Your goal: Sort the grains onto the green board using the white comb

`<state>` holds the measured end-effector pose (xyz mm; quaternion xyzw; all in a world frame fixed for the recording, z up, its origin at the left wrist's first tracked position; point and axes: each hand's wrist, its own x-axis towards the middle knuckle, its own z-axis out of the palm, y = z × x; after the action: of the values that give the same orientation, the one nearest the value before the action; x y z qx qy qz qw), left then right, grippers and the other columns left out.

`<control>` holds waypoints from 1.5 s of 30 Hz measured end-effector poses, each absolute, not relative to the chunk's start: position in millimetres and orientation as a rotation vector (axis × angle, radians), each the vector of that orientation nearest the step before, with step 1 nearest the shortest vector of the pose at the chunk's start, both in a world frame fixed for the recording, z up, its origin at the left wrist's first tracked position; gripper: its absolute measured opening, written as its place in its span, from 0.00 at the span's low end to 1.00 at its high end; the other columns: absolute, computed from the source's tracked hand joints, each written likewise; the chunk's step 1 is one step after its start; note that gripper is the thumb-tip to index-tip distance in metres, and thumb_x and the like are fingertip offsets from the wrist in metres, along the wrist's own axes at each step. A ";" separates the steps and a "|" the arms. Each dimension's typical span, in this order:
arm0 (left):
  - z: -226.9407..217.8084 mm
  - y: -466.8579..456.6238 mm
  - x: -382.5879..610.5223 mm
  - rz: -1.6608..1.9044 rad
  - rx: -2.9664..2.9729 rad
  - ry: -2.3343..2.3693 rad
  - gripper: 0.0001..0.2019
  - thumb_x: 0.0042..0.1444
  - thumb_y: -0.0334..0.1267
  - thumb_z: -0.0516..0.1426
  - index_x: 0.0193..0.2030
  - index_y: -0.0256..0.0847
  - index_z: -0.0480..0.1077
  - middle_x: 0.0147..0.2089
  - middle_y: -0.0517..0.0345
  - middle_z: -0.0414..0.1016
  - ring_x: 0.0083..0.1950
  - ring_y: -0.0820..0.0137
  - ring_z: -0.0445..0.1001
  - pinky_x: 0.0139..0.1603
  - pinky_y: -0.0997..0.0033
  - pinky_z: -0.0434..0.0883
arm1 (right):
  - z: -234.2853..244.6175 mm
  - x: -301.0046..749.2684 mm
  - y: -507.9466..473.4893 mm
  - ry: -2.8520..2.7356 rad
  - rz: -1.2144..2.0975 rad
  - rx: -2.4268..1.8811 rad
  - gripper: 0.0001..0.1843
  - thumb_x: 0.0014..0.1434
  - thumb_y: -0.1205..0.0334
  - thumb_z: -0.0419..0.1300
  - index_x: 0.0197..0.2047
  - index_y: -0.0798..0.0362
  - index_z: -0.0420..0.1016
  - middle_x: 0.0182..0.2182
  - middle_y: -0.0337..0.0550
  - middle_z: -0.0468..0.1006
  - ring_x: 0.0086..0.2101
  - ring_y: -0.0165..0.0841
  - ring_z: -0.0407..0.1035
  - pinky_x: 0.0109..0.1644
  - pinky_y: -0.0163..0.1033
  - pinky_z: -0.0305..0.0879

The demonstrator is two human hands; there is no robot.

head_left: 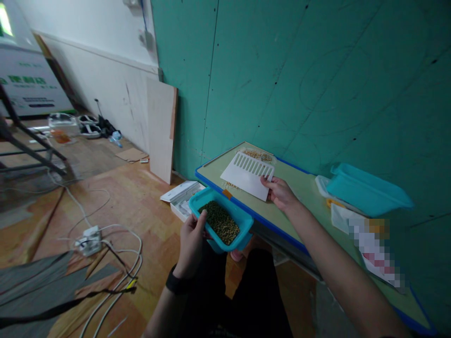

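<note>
My left hand (193, 234) grips the near-left rim of a turquoise plastic container (244, 219), held over my lap at the table's front edge. Inside it lie dark green beans (213, 211) toward the far side and tan beans (228, 231) toward the near side. Between the thumb and fingers of my right hand (278, 191) is a flat white slotted plate (246, 180), its row of long slots pointing away from me. The plate is tilted just above the table. Behind it, a pile of tan beans (259, 155) shows on the tabletop, partly covered by the plate.
The pale table (299, 180) with a blue edge stands against a green wall. At its right are another turquoise container (366, 188), white lids and a blurred packet (378, 256). An open white box (179, 206) sits on the floor left of the table. Cables and a power strip (89, 240) lie further left.
</note>
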<state>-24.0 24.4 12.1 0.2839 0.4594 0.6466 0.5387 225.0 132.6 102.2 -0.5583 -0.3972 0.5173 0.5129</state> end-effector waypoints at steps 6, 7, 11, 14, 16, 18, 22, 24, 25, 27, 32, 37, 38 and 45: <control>13.7 20.3 -21.4 1.560 0.656 1.097 0.25 0.45 0.59 0.69 0.27 0.41 0.66 0.20 0.69 0.65 0.18 0.77 0.63 0.17 0.77 0.64 | 105.1 239.6 118.5 -0.951 1.226 -1.398 0.18 0.45 0.56 0.76 0.35 0.51 0.74 0.28 0.40 0.82 0.27 0.36 0.77 0.29 0.38 0.71; 14.2 19.6 -20.7 1.563 0.656 1.099 0.24 0.45 0.59 0.69 0.28 0.41 0.66 0.21 0.69 0.65 0.18 0.77 0.63 0.18 0.77 0.64 | 106.1 241.2 115.7 -0.950 1.226 -1.408 0.18 0.45 0.57 0.76 0.35 0.51 0.75 0.28 0.41 0.83 0.27 0.37 0.77 0.29 0.38 0.71; 14.6 18.5 -18.5 1.563 0.661 1.110 0.24 0.46 0.58 0.68 0.28 0.41 0.66 0.21 0.69 0.64 0.19 0.77 0.63 0.18 0.77 0.65 | 110.5 242.5 104.7 -0.926 1.239 -1.428 0.18 0.44 0.57 0.76 0.35 0.51 0.74 0.28 0.42 0.83 0.29 0.39 0.78 0.29 0.38 0.71; 13.6 19.2 -18.2 1.567 0.681 1.118 0.24 0.47 0.58 0.68 0.27 0.40 0.66 0.20 0.69 0.64 0.19 0.77 0.62 0.18 0.78 0.63 | 112.2 241.9 98.1 -0.910 1.237 -1.423 0.19 0.43 0.56 0.76 0.34 0.51 0.74 0.27 0.42 0.83 0.28 0.39 0.78 0.29 0.38 0.72; 12.8 19.8 -18.3 1.567 0.690 1.122 0.23 0.47 0.58 0.68 0.27 0.40 0.66 0.21 0.68 0.64 0.19 0.77 0.62 0.17 0.78 0.62 | 112.3 242.6 94.8 -0.910 1.240 -1.424 0.20 0.43 0.55 0.76 0.34 0.52 0.74 0.27 0.42 0.82 0.27 0.38 0.78 0.28 0.38 0.72; 12.0 20.2 -18.5 1.565 0.688 1.117 0.23 0.48 0.57 0.68 0.27 0.40 0.66 0.21 0.68 0.64 0.19 0.77 0.62 0.18 0.78 0.62 | 112.0 244.3 92.1 -0.913 1.245 -1.433 0.20 0.42 0.55 0.76 0.35 0.52 0.74 0.27 0.42 0.82 0.27 0.38 0.77 0.28 0.38 0.71; 10.8 19.9 -18.6 1.569 0.688 1.098 0.23 0.49 0.57 0.67 0.29 0.40 0.67 0.22 0.68 0.65 0.20 0.77 0.62 0.19 0.78 0.63 | 111.9 248.7 89.1 -0.903 1.239 -1.397 0.19 0.43 0.56 0.76 0.35 0.51 0.74 0.29 0.43 0.83 0.30 0.40 0.78 0.31 0.40 0.73; 10.7 19.6 -18.5 1.568 0.682 1.096 0.23 0.48 0.58 0.68 0.29 0.40 0.67 0.22 0.68 0.65 0.20 0.77 0.62 0.19 0.77 0.65 | 111.6 251.0 89.1 -0.894 1.214 -1.392 0.19 0.44 0.56 0.76 0.35 0.51 0.74 0.30 0.43 0.84 0.32 0.40 0.79 0.32 0.40 0.73; 10.6 19.6 -18.5 1.569 0.676 1.095 0.23 0.48 0.58 0.68 0.29 0.40 0.67 0.22 0.68 0.65 0.20 0.77 0.62 0.20 0.77 0.65 | 111.1 252.0 89.5 -0.892 1.202 -1.402 0.18 0.44 0.56 0.76 0.35 0.51 0.74 0.30 0.43 0.83 0.31 0.40 0.79 0.32 0.40 0.73; 10.4 19.5 -18.4 1.571 0.669 1.093 0.24 0.47 0.58 0.68 0.28 0.40 0.66 0.22 0.68 0.65 0.20 0.77 0.62 0.19 0.77 0.65 | 109.7 254.1 90.3 -0.894 1.192 -1.426 0.18 0.44 0.56 0.76 0.35 0.51 0.75 0.29 0.43 0.83 0.30 0.39 0.78 0.31 0.40 0.72; 11.0 19.5 -18.3 1.562 0.654 1.100 0.24 0.45 0.59 0.69 0.27 0.41 0.66 0.21 0.68 0.65 0.19 0.77 0.62 0.18 0.77 0.65 | 105.8 259.1 90.2 -0.961 1.225 -1.432 0.20 0.44 0.53 0.76 0.35 0.50 0.75 0.27 0.43 0.82 0.30 0.40 0.78 0.32 0.41 0.72; 11.8 20.1 -17.9 1.567 0.656 1.107 0.24 0.45 0.58 0.69 0.26 0.41 0.65 0.20 0.69 0.64 0.18 0.77 0.62 0.17 0.77 0.64 | 106.1 260.9 87.2 -0.971 1.244 -1.434 0.21 0.43 0.52 0.76 0.35 0.51 0.75 0.28 0.43 0.82 0.31 0.41 0.78 0.33 0.42 0.72; 11.8 20.2 -17.8 1.569 0.659 1.108 0.24 0.45 0.59 0.69 0.26 0.41 0.65 0.20 0.69 0.64 0.18 0.77 0.62 0.17 0.77 0.64 | 106.4 260.6 86.7 -0.965 1.246 -1.433 0.21 0.43 0.52 0.77 0.36 0.51 0.75 0.28 0.43 0.83 0.31 0.41 0.78 0.33 0.41 0.72; 15.1 19.6 -17.7 1.566 0.665 1.113 0.24 0.45 0.58 0.69 0.26 0.41 0.65 0.19 0.69 0.64 0.18 0.77 0.62 0.17 0.78 0.62 | 105.7 256.6 85.9 -0.947 1.247 -1.439 0.21 0.41 0.52 0.77 0.35 0.51 0.76 0.29 0.44 0.83 0.27 0.38 0.76 0.29 0.39 0.71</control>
<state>-17.7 19.6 15.1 0.2783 0.4655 0.6549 0.5263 256.6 85.9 105.7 -0.5913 -0.3892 0.5126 0.4858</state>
